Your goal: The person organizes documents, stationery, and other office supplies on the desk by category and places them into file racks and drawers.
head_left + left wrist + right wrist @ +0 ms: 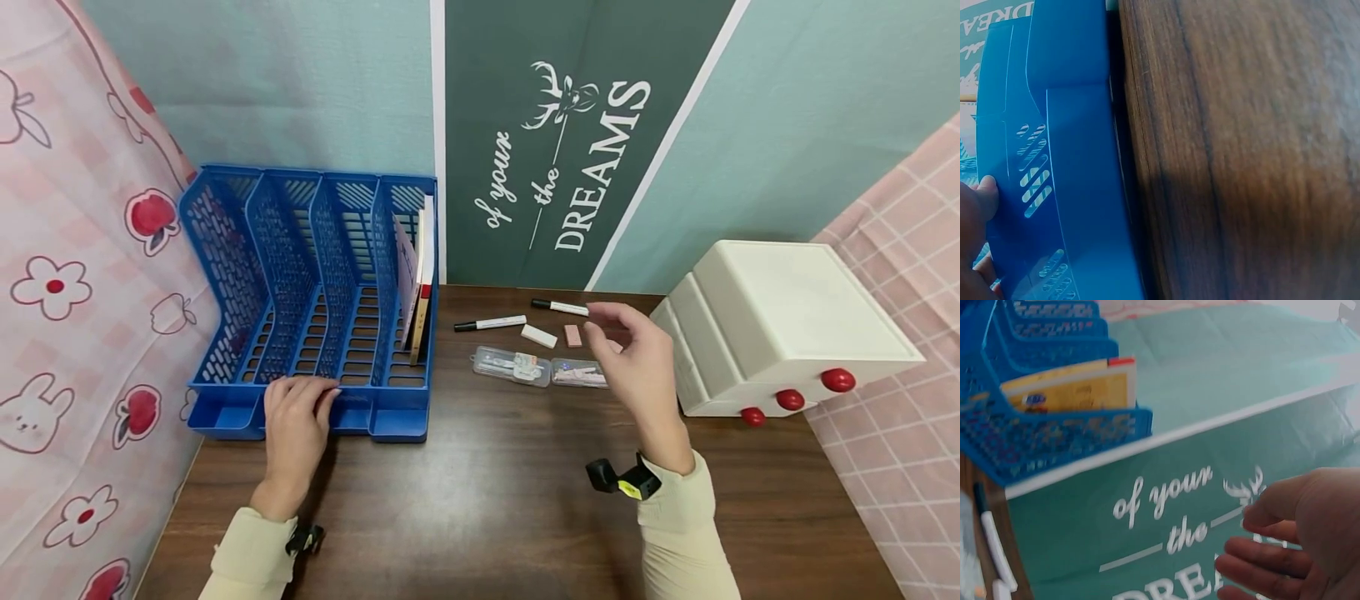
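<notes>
A blue file rack [400, 423] with upright dividers stands on the left of the table. My left hand [296, 417] grips its front rim, with the thumb [986, 194] against the blue plastic in the left wrist view. My right hand [641, 375] is raised over the small stationery, fingers loosely curved and nothing between them. Nearest to it are a black-capped marker [564, 307], a pink eraser [573, 336] and a clear case [576, 373] partly covered by the hand. Beside them lie a second marker [491, 323], a white eraser [538, 336] and another clear case [510, 365].
Thin books [425, 267] stand in the rack's rightmost slot. A white drawer box [810, 300] with red knobs sits at the right. Behind the wooden table [480, 508] hangs a green cloth [517, 50] with lettering; pink patterned cloths [56, 242] flank both sides.
</notes>
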`<control>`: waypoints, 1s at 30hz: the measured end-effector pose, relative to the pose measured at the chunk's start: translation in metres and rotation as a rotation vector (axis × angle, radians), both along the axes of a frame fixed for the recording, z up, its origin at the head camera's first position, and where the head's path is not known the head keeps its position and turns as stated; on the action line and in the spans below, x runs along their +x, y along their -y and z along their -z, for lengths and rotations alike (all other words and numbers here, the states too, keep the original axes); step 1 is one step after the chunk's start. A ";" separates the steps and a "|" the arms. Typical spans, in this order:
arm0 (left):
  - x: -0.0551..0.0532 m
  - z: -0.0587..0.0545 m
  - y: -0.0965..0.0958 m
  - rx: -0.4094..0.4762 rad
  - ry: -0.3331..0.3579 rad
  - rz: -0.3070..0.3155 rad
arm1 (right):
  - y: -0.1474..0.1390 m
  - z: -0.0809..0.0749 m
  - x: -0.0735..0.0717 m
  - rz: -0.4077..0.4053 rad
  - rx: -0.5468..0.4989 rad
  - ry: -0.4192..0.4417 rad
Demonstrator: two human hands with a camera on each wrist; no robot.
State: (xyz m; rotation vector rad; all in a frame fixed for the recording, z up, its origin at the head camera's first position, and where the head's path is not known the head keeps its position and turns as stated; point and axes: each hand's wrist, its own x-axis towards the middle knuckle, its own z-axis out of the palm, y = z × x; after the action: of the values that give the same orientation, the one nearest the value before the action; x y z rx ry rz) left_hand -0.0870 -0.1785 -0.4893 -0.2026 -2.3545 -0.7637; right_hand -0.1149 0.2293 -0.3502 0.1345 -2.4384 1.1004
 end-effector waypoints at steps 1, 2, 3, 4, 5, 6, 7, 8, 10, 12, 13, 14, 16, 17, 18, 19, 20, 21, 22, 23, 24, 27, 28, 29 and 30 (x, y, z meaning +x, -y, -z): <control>0.000 0.000 0.000 0.002 0.000 -0.002 | -0.004 0.003 0.002 0.007 -0.016 -0.008; 0.000 0.000 0.000 0.004 -0.001 -0.003 | -0.008 0.006 0.003 0.018 -0.029 -0.019; 0.000 0.000 0.001 0.005 -0.002 -0.002 | -0.012 0.009 0.005 0.030 -0.041 -0.029; 0.000 0.000 0.001 0.005 -0.002 -0.001 | -0.017 0.012 0.007 0.041 -0.056 -0.036; -0.001 0.000 0.001 0.005 -0.002 0.000 | -0.021 0.015 0.009 0.052 -0.073 -0.043; -0.001 0.000 0.001 0.005 -0.001 0.001 | -0.024 0.017 0.011 0.063 -0.093 -0.048; -0.001 0.000 0.001 0.005 0.000 0.001 | -0.028 0.020 0.012 0.079 -0.105 -0.052; 0.000 0.001 0.001 0.006 -0.001 0.000 | -0.032 0.022 0.014 0.095 -0.115 -0.057; 0.000 0.001 0.001 0.011 -0.002 -0.003 | -0.038 0.027 0.017 0.122 -0.128 -0.063; 0.000 0.002 0.001 0.015 -0.004 -0.006 | -0.045 0.031 0.020 0.149 -0.143 -0.074; 0.000 0.002 0.001 0.016 -0.004 -0.006 | -0.049 0.033 0.022 0.164 -0.150 -0.080; 0.000 0.002 0.002 0.016 -0.003 -0.007 | -0.053 0.034 0.023 0.178 -0.159 -0.087; 0.001 0.002 0.001 0.011 0.002 -0.006 | -0.061 0.037 0.027 0.207 -0.190 -0.101; 0.001 0.003 0.001 0.007 0.004 -0.006 | -0.065 0.038 0.028 0.222 -0.205 -0.112; 0.002 0.003 0.001 0.003 0.006 -0.005 | -0.069 0.038 0.030 0.239 -0.220 -0.119; 0.002 0.003 0.001 0.003 0.005 -0.005 | -0.073 0.037 0.031 0.257 -0.235 -0.126; 0.001 0.003 0.001 0.004 0.002 -0.005 | -0.076 0.037 0.032 0.274 -0.244 -0.137; 0.001 0.003 0.000 0.003 0.003 -0.005 | -0.080 0.036 0.033 0.291 -0.253 -0.148; 0.001 0.003 0.000 0.004 0.002 -0.005 | -0.083 0.035 0.034 0.305 -0.263 -0.159; 0.001 0.003 0.000 0.005 0.001 -0.006 | -0.087 0.034 0.035 0.319 -0.268 -0.168; 0.001 0.003 0.000 0.008 0.001 -0.007 | -0.090 0.033 0.036 0.336 -0.277 -0.178; 0.000 0.003 0.001 0.007 0.013 -0.008 | -0.103 0.032 0.038 0.388 -0.316 -0.223; -0.001 0.002 0.001 0.006 0.018 -0.008 | -0.107 0.031 0.038 0.415 -0.331 -0.238; -0.001 0.002 0.001 0.004 0.020 -0.008 | -0.112 0.031 0.039 0.447 -0.345 -0.254; -0.001 0.002 0.001 0.003 0.024 -0.009 | -0.116 0.029 0.039 0.479 -0.361 -0.270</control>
State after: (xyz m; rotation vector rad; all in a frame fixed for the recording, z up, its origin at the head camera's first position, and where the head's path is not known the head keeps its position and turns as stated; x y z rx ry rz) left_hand -0.0878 -0.1795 -0.4915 -0.1824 -2.3749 -0.7699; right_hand -0.0757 0.3455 -0.3794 -0.3724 -1.8618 1.1819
